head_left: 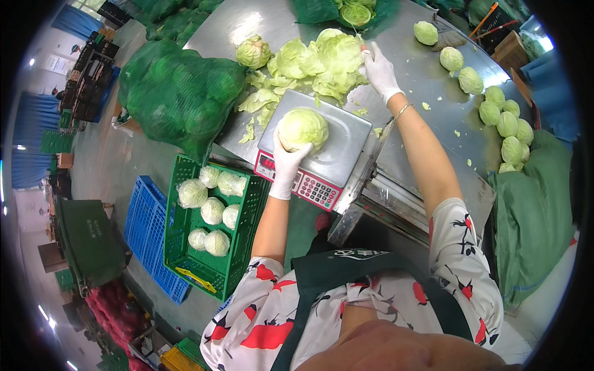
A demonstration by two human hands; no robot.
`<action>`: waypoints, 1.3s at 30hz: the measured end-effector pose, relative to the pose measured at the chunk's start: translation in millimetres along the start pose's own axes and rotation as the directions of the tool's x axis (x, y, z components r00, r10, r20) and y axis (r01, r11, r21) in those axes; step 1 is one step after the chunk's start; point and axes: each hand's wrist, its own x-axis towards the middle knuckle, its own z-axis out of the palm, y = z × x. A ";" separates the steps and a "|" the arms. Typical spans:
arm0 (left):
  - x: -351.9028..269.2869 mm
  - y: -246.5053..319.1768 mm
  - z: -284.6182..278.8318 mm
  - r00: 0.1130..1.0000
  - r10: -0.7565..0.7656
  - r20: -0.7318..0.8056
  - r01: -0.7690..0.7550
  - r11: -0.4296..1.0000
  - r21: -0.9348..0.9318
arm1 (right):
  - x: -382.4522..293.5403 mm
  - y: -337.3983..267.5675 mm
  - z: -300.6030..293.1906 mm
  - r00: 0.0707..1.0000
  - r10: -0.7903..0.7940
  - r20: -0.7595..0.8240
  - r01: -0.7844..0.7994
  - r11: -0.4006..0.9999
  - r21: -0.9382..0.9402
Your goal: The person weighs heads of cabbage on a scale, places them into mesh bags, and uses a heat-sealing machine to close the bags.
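My left hand (285,168), in a white glove, grips a trimmed green cabbage (306,127) over the steel platform of a red-edged digital scale (345,153). Whether the cabbage's weight rests on the platform cannot be told. Further out, my gloved right hand (382,74) holds a small knife (363,47) by its reddish handle, the thin blade pointing away from me. Loose cabbage leaves (320,60) are heaped beside that hand and behind the scale. An untrimmed cabbage (253,52) sits at the heap's left end.
A full green mesh sack (181,92) bulges at the left table edge. Below it, a green crate (185,259) holds several wrapped cabbages. Bare cabbages (506,124) line the right side of the steel table (417,120). An open mesh sack (315,10) lies at the far edge.
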 end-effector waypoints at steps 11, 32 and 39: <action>-11.8 24.8 25.8 0.944 0.295 -0.146 -0.230 0.908 0.349 | -160.5 -105.9 -12.1 0.914 -0.074 0.398 0.037 0.994 0.100; -40.8 51.4 19.6 0.809 -0.405 0.426 0.573 0.380 -0.726 | -30.5 -60.4 -57.5 0.986 0.044 0.163 -0.068 0.987 0.146; -53.7 69.4 39.4 0.749 -0.405 0.524 0.612 0.121 -0.781 | -130.5 -77.4 -132.9 0.942 0.217 0.255 -0.280 0.929 0.243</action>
